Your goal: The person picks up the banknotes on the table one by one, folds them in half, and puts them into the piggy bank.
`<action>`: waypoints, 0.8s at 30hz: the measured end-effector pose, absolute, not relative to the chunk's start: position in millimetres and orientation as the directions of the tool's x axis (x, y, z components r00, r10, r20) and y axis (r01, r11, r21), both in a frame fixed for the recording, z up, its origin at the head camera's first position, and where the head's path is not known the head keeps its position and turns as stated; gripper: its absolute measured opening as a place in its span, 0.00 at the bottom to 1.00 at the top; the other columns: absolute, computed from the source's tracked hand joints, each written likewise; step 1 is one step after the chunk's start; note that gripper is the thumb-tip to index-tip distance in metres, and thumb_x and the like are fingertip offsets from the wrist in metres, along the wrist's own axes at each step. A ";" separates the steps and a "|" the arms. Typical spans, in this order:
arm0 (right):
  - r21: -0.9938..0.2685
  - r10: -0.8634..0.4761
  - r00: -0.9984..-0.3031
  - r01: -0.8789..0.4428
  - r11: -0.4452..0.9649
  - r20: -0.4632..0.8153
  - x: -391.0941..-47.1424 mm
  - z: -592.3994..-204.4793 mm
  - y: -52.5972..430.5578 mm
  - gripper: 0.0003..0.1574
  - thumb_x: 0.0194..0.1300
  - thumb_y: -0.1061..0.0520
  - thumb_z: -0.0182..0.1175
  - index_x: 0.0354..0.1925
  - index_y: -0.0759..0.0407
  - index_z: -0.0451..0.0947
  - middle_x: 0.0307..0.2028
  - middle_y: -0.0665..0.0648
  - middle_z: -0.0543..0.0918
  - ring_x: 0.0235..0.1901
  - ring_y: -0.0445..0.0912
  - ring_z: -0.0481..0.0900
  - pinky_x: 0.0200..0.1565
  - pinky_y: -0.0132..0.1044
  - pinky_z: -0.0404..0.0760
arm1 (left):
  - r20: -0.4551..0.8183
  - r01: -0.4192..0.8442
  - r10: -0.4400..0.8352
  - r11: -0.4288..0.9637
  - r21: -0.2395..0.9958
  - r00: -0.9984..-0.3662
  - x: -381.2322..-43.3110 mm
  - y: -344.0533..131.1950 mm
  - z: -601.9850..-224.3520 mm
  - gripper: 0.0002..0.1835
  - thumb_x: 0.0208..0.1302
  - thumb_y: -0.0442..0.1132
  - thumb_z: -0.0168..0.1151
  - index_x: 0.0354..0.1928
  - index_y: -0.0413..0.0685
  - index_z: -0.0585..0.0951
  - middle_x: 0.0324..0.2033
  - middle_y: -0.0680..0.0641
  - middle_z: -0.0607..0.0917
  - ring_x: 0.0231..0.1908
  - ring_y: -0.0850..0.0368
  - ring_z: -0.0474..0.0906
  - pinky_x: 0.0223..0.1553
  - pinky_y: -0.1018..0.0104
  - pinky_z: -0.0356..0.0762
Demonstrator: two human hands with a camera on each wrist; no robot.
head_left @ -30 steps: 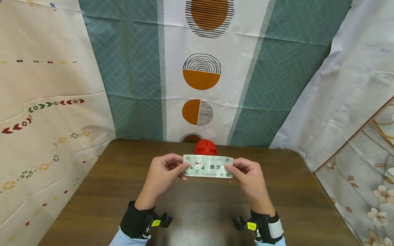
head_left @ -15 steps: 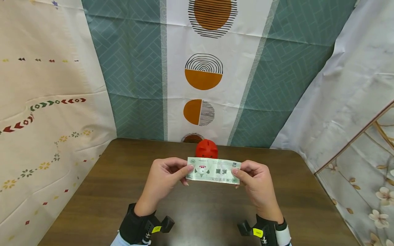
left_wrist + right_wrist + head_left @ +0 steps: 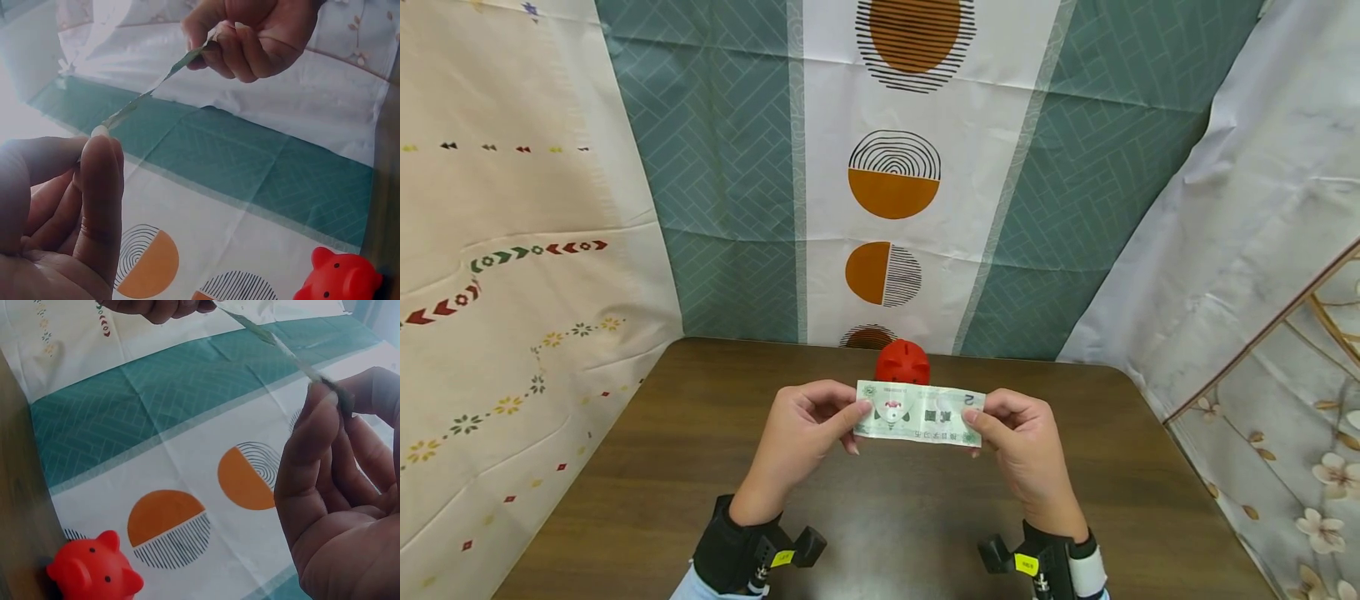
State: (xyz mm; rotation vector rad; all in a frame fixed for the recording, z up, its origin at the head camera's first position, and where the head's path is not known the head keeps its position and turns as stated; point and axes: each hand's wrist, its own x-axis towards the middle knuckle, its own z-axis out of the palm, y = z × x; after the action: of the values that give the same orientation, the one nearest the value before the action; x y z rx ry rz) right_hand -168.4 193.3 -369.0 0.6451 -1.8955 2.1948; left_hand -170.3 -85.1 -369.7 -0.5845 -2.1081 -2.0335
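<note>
A pale green banknote (image 3: 917, 414) with a cartoon figure is stretched flat between both hands, its print upside down in the head view. My left hand (image 3: 811, 429) pinches one short end between thumb and fingers. At the other end, my right hand (image 3: 1022, 442) pinches it the same way. Both wrist views show the banknote (image 3: 150, 92) nearly edge-on, held up in the air. Behind it a red piggy bank (image 3: 902, 363) stands at the table's far edge, its lower part hidden by the note in the head view. The piggy bank's face (image 3: 94, 565) shows in the right wrist view.
The brown wooden table (image 3: 700, 467) has a patterned green and white cloth (image 3: 730, 167) hanging behind its far edge. A cream cloth (image 3: 527, 350) hangs on the left, a white floral cloth (image 3: 1285, 467) on the right.
Both hands have shifted slightly to the right and towards me with the banknote, which now hides less of the piggy bank. The grip of each hand is unchanged.
</note>
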 end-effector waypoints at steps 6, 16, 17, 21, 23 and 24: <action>-0.914 -0.106 -0.911 -0.384 -0.131 0.398 -169.2 -369.2 191.3 0.11 0.67 0.73 0.61 0.34 0.61 0.85 0.26 0.50 0.80 0.23 0.43 0.74 0.24 0.32 0.73 | 0.411 0.417 0.153 0.004 0.909 -0.898 -171.0 -84.0 -369.7 0.04 0.64 0.34 0.72 0.39 0.41 0.87 0.31 0.40 0.85 0.18 0.52 0.78 0.23 0.64 0.83; -0.903 -0.168 -0.891 -0.393 -0.175 0.421 -168.1 -369.3 192.0 0.10 0.70 0.71 0.58 0.36 0.63 0.84 0.15 0.52 0.74 0.13 0.45 0.67 0.13 0.35 0.65 | 0.408 0.415 0.169 0.005 0.910 -0.897 -170.5 -86.2 -368.7 0.04 0.69 0.34 0.66 0.40 0.39 0.84 0.19 0.44 0.78 0.15 0.56 0.69 0.15 0.69 0.70; -0.901 -0.181 -0.888 -0.390 -0.188 0.423 -168.0 -369.4 192.1 0.10 0.71 0.71 0.58 0.37 0.63 0.84 0.15 0.51 0.77 0.13 0.44 0.69 0.13 0.34 0.68 | 0.407 0.412 0.182 -0.010 0.911 -0.895 -170.2 -86.3 -368.6 0.05 0.70 0.35 0.65 0.41 0.39 0.84 0.17 0.44 0.77 0.14 0.56 0.68 0.14 0.69 0.69; -0.892 -0.229 -0.874 -0.366 -0.266 0.428 -169.1 -370.2 193.5 0.14 0.72 0.72 0.55 0.39 0.59 0.85 0.21 0.49 0.86 0.17 0.41 0.82 0.19 0.29 0.79 | 0.426 0.417 0.230 -0.090 0.905 -0.875 -170.1 -86.6 -368.5 0.06 0.72 0.34 0.63 0.42 0.36 0.82 0.17 0.44 0.82 0.13 0.55 0.73 0.13 0.68 0.73; -0.879 -0.255 -0.861 -0.358 -0.315 0.441 -170.2 -370.8 194.0 0.17 0.73 0.72 0.53 0.40 0.57 0.85 0.25 0.50 0.89 0.22 0.40 0.87 0.23 0.29 0.82 | 0.454 0.433 0.247 -0.135 0.891 -0.856 -170.8 -87.0 -368.7 0.06 0.72 0.32 0.62 0.43 0.34 0.81 0.22 0.43 0.86 0.16 0.55 0.79 0.16 0.65 0.79; -0.871 -0.266 -0.852 -0.357 -0.338 0.452 -170.9 -371.2 194.1 0.18 0.74 0.73 0.52 0.41 0.57 0.86 0.27 0.51 0.90 0.24 0.41 0.88 0.25 0.30 0.84 | 0.475 0.450 0.253 -0.154 0.880 -0.843 -171.2 -87.1 -368.8 0.06 0.73 0.31 0.60 0.43 0.33 0.81 0.25 0.41 0.88 0.19 0.55 0.83 0.19 0.63 0.82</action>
State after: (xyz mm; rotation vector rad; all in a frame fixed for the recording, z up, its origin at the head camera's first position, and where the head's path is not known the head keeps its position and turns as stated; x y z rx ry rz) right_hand -170.9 194.1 -371.2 0.8354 -1.7719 2.3800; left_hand -171.2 -87.1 -368.8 -0.8182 -1.9464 -2.1356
